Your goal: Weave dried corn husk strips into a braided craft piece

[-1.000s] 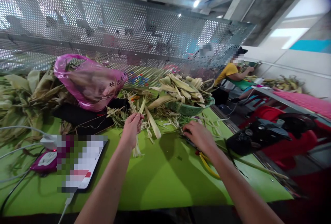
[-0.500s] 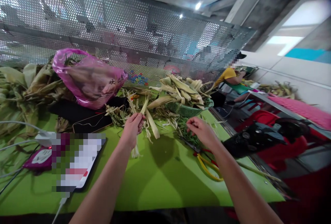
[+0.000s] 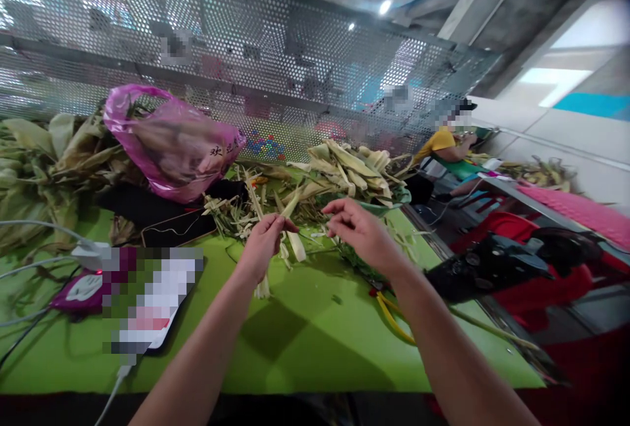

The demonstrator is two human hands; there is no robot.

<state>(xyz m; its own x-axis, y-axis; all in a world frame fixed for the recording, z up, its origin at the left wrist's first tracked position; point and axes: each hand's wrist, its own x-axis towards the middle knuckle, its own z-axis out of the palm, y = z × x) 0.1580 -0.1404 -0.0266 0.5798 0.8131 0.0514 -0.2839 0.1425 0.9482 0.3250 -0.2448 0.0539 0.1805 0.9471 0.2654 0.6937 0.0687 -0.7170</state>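
In my left hand (image 3: 268, 239), thumb and fingers are pinched on a pale corn husk strip (image 3: 291, 203). Its leafy end points up and away from me, and a frayed pale end hangs below the hand. My right hand (image 3: 352, 229) is a short way to the right, fingers bent toward the left hand. A thin green strand (image 3: 311, 239) runs between the hands and seems to be in the right fingertips, though the thumb's grip is hidden. Beneath the right hand lies a pile of green strands (image 3: 361, 262), partly covered by it.
Husks heap in a green basket (image 3: 401, 199). A pink plastic bag (image 3: 172, 144) and more husks (image 3: 34, 176) stand left. Near me are a phone (image 3: 162, 308), a purple power strip (image 3: 83, 288) and yellow-handled scissors (image 3: 394, 321). Right is a black machine (image 3: 492, 262); a person (image 3: 443, 144) sits beyond.
My right hand has moved left and up from the green pile toward my left hand, a thin green strand now showing between them. The left hand still grips the husk, slightly farther right.
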